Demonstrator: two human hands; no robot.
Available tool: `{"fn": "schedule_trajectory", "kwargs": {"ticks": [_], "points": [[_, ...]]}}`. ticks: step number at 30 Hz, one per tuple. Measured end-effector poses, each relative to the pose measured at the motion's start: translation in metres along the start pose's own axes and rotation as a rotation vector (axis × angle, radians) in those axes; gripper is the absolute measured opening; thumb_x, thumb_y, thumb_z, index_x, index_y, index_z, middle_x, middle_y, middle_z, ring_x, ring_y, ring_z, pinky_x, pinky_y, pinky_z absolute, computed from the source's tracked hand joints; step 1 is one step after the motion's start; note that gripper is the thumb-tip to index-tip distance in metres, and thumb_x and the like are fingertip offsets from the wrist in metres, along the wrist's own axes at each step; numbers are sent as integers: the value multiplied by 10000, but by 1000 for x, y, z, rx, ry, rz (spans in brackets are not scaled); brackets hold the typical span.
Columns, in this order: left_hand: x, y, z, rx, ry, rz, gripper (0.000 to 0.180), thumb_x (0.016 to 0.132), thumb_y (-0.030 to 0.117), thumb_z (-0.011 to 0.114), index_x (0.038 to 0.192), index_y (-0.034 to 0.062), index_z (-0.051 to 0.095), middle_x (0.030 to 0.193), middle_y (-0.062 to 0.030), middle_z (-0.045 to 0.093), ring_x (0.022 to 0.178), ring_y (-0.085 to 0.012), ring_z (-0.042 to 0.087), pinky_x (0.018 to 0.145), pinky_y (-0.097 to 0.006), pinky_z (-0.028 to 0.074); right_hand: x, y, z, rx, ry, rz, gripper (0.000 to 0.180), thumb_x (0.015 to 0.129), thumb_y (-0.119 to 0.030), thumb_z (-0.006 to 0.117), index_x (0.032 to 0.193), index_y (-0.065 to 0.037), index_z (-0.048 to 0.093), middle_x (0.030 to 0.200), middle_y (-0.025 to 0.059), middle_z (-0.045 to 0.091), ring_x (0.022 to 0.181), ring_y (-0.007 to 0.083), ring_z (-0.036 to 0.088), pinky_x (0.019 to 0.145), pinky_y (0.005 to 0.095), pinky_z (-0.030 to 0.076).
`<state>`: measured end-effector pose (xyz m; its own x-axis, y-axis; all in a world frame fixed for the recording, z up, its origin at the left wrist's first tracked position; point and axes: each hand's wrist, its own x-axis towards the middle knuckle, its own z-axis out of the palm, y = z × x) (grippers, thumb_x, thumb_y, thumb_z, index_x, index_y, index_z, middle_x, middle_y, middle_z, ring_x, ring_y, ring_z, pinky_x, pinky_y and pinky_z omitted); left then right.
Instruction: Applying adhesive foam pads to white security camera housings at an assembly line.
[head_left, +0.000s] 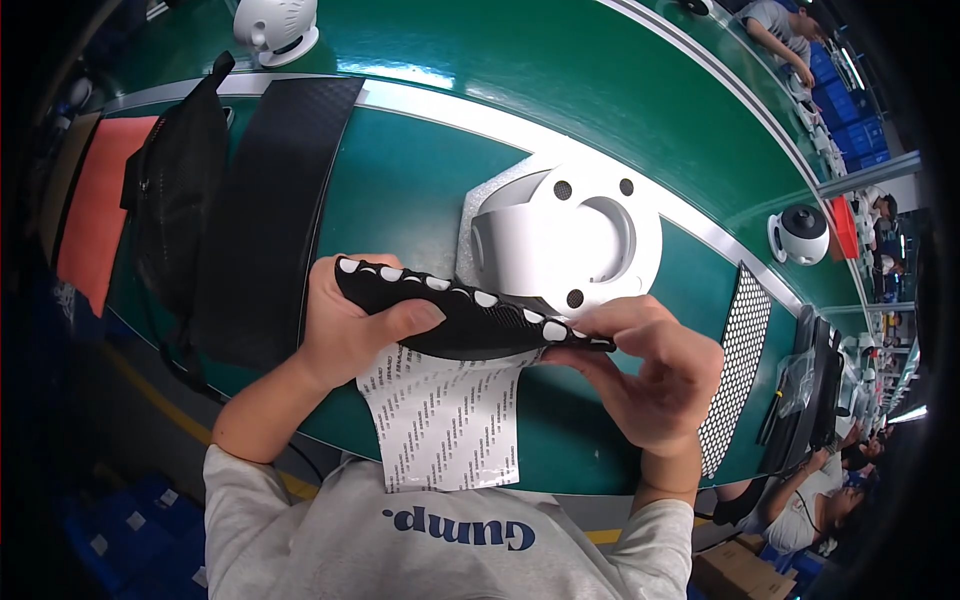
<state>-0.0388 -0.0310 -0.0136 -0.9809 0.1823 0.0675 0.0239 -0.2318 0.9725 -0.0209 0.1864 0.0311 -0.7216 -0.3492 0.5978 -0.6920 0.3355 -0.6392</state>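
Just above the table's near side, my left hand (345, 325) grips a bent black sheet (440, 325) with a row of white rounded cut-outs along its upper edge. The thumb lies across its face. Hanging below the sheet is a white printed backing paper (450, 430). At the sheet's right end my right hand (655, 375) is closed in a pinch on the edge. Beyond both hands rests a white device housing (520, 250) with a round opening. Round dark pads (563, 190) sit on its base. White foam (470, 215) shows beneath it.
Left of me lie a black textured sheet (270, 200), a black bag (180, 190) and an orange sheet (105, 195). A dotted sheet (740, 370) and clear plastic (797, 385) lie right. White devices (800, 235) stand on the green belt (560, 70). Other people work at right.
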Motion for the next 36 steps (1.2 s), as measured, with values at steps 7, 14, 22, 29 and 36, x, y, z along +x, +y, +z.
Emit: {"fn": "schedule_trajectory", "kwargs": {"ticks": [7, 14, 22, 29, 36], "points": [[3, -5, -4, -55, -10, -67, 209, 679, 135, 712, 593, 39, 547, 581, 19, 564, 520, -18, 478, 485, -159, 380, 6, -6, -4, -150, -45, -31, 298, 578, 21, 730, 824, 49, 563, 750, 136, 607, 659, 218, 599, 553, 269, 494], [7, -1, -3, -61, 20, -45, 204, 679, 129, 710, 597, 37, 548, 586, 16, 563, 528, -18, 479, 484, -161, 376, 6, 4, 5, -155, 89, -23, 288, 601, 13, 728, 839, 56, 571, 731, 132, 611, 632, 204, 608, 552, 245, 494], [12, 3, -9, -42, -63, -96, 166, 670, 79, 707, 618, 22, 560, 570, 23, 553, 520, -15, 468, 477, -159, 360, 14, -3, -8, 190, 48, 391, 111, 659, 70, 651, 760, 35, 621, 770, 117, 632, 655, 165, 606, 581, 234, 471], [15, -12, -20, 70, -363, 35, 201, 626, 69, 753, 610, 9, 562, 536, -2, 530, 444, -24, 425, 418, -172, 313, 9, 29, -34, -361, 261, 112, 186, 610, 53, 702, 775, 4, 633, 707, 72, 579, 603, 116, 534, 477, 202, 414], [17, -10, -4, 595, -509, 714, 189, 604, 229, 692, 683, 85, 600, 1127, -120, 551, 1106, -300, 423, 836, -345, 376, 1, 36, -33, -436, 102, -52, 237, 588, 20, 716, 811, -13, 643, 689, 70, 559, 547, 130, 536, 438, 218, 410]]}}
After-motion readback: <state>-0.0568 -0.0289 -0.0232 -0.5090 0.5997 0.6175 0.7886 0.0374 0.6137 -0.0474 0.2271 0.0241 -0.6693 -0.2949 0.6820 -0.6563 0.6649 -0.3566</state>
